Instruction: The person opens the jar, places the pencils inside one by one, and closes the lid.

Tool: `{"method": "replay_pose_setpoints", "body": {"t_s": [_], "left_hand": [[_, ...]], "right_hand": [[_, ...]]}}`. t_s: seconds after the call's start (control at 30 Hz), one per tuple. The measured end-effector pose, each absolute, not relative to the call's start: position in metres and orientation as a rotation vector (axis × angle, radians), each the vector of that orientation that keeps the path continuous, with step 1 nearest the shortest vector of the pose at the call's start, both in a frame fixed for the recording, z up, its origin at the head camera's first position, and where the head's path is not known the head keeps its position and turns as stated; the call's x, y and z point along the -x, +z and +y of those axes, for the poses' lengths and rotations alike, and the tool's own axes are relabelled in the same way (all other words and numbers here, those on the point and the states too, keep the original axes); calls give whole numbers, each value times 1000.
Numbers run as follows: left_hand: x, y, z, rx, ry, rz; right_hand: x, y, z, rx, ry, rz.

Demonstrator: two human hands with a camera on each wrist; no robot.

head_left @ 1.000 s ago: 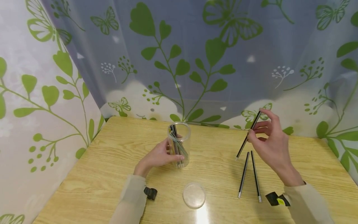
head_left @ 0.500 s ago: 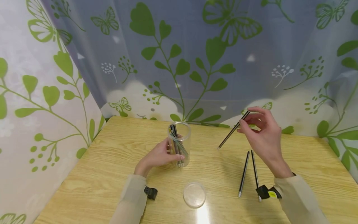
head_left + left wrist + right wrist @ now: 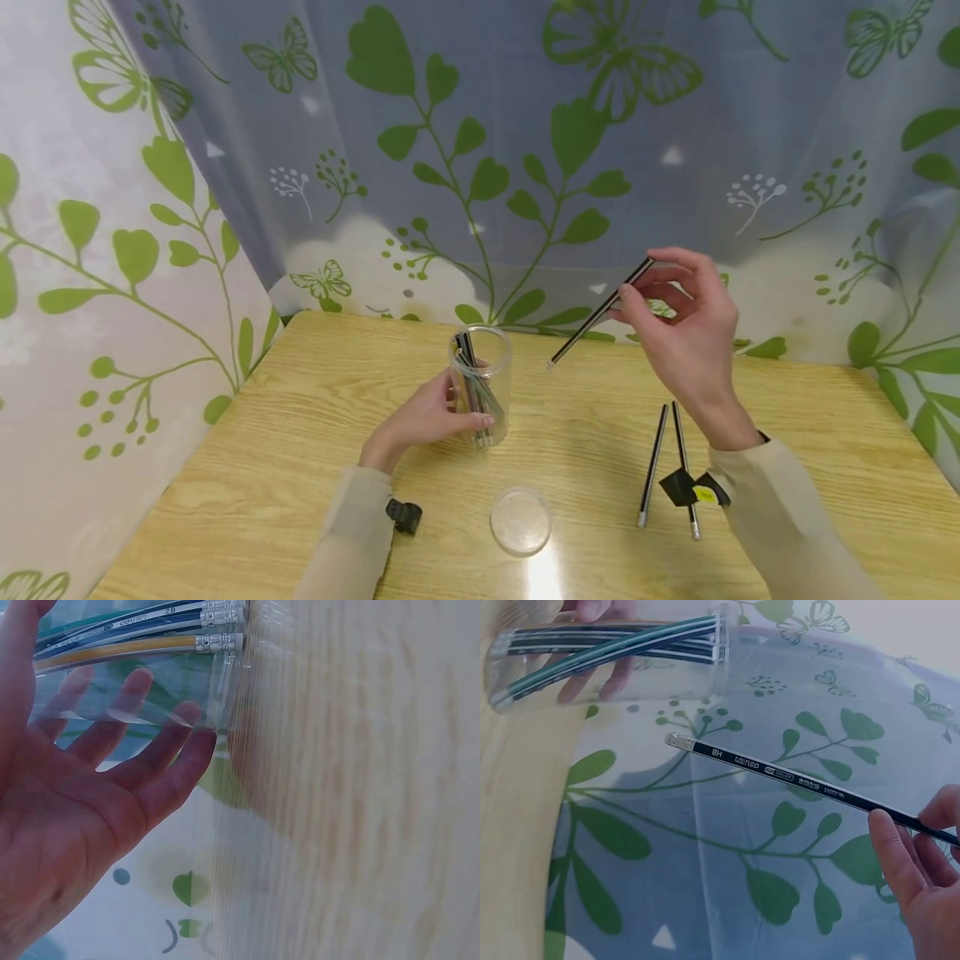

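Note:
My left hand (image 3: 423, 419) is wrapped round a clear plastic jar (image 3: 498, 408) that stands upright on the table. Several pencils (image 3: 124, 630) lean inside it, their eraser ends at the bottom. To the right, my right hand (image 3: 686, 333) pinches a black striped pencil (image 3: 592, 323) in the air, tilted, with its eraser end low and toward the jar. In the right wrist view, that pencil (image 3: 780, 772) carries the mark HB, and its eraser is apart from the jar (image 3: 660, 682). Two more black pencils (image 3: 651, 467) lie on the table below my right hand.
A round clear lid (image 3: 521, 522) lies on the wooden table (image 3: 270, 467) in front of the jar. A curtain with leaves and butterflies (image 3: 480, 167) hangs along the table's back edge, and another patterned cloth (image 3: 90, 275) stands at the left.
My right hand has carried the pencil left and upward toward the jar, tilting it further over. The left hand and jar have stayed in place.

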State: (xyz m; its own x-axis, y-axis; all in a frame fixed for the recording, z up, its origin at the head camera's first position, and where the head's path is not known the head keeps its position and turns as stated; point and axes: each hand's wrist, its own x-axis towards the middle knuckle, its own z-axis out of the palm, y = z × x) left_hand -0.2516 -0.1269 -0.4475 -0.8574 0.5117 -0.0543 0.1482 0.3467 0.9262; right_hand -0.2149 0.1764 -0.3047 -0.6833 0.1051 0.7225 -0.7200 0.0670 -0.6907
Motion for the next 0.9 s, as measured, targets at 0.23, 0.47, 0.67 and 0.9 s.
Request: {"method": "replay_pose_setpoints", "body": {"t_s": [0.23,0.47,0.67,0.9], "left_hand": [[251,-445,-127,-576,1508,2289],[252,-447,-127,-569,1502,2290],[252,-447,-127,-579,1493,2292],[252,-447,-128,-575,1497,2295]], "right_hand": [[216,-293,165,-640,1738,-1629],[215,-283,152,-696,1763,-1564],[217,-279,142,-721,1732,-1575],[220,-283,129,-750,1725,-1624]]}}
